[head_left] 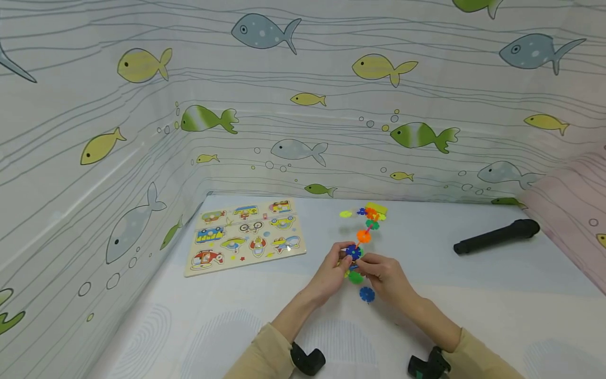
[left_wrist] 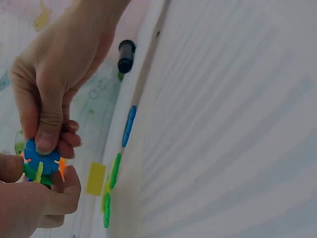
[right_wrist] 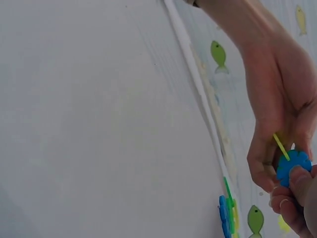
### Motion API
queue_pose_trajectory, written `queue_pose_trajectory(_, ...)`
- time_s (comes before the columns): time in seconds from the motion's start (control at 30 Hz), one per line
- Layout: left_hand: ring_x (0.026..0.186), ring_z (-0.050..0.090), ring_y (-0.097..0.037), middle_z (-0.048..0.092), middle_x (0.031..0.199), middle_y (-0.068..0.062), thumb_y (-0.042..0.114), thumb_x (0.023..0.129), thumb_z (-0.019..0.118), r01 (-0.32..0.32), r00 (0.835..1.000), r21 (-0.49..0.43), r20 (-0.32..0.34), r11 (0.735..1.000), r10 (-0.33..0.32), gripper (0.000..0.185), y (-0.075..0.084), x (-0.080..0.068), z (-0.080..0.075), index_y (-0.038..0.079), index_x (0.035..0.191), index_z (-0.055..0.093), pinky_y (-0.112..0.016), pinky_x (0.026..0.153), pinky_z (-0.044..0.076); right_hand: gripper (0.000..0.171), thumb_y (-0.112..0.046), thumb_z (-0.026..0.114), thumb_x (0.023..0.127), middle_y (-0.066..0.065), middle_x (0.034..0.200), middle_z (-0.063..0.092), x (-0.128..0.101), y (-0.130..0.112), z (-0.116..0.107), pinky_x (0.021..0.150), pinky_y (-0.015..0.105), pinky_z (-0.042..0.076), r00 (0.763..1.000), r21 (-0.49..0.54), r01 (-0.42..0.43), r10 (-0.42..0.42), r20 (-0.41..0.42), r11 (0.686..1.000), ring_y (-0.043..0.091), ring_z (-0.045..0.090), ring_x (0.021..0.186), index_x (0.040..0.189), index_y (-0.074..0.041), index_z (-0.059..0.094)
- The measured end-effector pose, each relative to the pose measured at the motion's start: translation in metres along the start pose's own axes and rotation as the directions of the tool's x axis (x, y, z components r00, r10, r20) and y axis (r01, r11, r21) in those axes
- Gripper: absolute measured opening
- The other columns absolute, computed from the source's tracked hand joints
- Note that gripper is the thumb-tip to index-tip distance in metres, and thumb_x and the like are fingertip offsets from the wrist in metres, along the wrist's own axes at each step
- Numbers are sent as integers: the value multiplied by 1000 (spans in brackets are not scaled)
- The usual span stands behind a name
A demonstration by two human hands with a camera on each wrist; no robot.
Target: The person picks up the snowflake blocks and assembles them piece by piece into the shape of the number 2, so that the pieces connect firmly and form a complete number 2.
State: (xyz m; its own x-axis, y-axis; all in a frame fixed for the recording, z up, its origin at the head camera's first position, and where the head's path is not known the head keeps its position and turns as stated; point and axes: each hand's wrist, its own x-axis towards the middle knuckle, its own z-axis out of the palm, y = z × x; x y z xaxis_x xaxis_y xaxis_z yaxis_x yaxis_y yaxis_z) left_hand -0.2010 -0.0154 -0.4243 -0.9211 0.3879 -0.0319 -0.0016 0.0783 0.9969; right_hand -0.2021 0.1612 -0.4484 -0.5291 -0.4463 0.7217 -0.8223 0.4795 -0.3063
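Fish-patterned sheeting walls in a pale table (head_left: 473,295), and the work goes on near its middle. Both hands meet there over a small cluster (head_left: 352,260) of plastic snowflake discs. The left hand (head_left: 331,271) has its fingers curled around the cluster from the side. The right hand (head_left: 385,276) pinches a blue disc (left_wrist: 42,156) at the cluster's top, thumb pressed flat on its face, as the left wrist view shows. So each grip is clamped on the same piece, and neither is apart.

Judging by how things lie, the building is partly done. A chain (head_left: 366,226) of joined discs, orange, green and blue, already stretches away from the hands toward the far edge, ending by a yellow piece (head_left: 376,209). The held cluster looks to be its near end, though whether it is actually joined to the chain I cannot tell. The blue disc appears to be in the middle of being slotted on, not yet released.

Little loose stock is left: one blue disc (head_left: 366,295) lies on the table just below the hands, and a yellow-green one (head_left: 346,214) sits beside the chain's far end.

A puzzle board (head_left: 246,234) lies well to the left, and a black cylinder (head_left: 497,237) rests well to the right.
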Motion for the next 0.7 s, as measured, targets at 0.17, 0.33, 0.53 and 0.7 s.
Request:
queue_pose_trajectory(0.17,110,53,-21,51,119,-14,8,108,32,-4,1000,1,6,1000,4,38,1,-1,1,5,147,36,-37,102,45,39,29,75,62,8,85,71,0,-2,0,68,16,56,999,-36,39,-40,-13,999,17,68,70,95,7,77)
queue_pose_trajectory(0.33,111,52,-22,50,120,-14,9,108,33,-4,1000,21,1,1000,4,38,3,-1,0,7,146,37,-37,102,46,39,27,74,67,6,85,70,-1,-3,0,68,14,56,998,-8,-51,51,29,999,13,67,70,101,7,76)
queue_pose_trajectory(0.53,112,52,-22,51,124,-14,9,108,37,0,1000,47,-30,999,2,37,4,-1,-1,9,145,39,-37,100,48,32,16,76,75,6,90,73,1,-2,-2,70,21,59,981,50,-162,156,112,986,14,69,75,106,5,76)
queue_pose_trajectory(0.7,114,51,-23,53,127,-15,8,107,38,5,998,63,-63,998,-1,37,5,-3,-2,9,145,41,-37,99,48,16,-6,76,86,-1,87,74,6,0,-8,70,21,58,949,115,-270,244,200,956,4,65,75,102,-6,78)
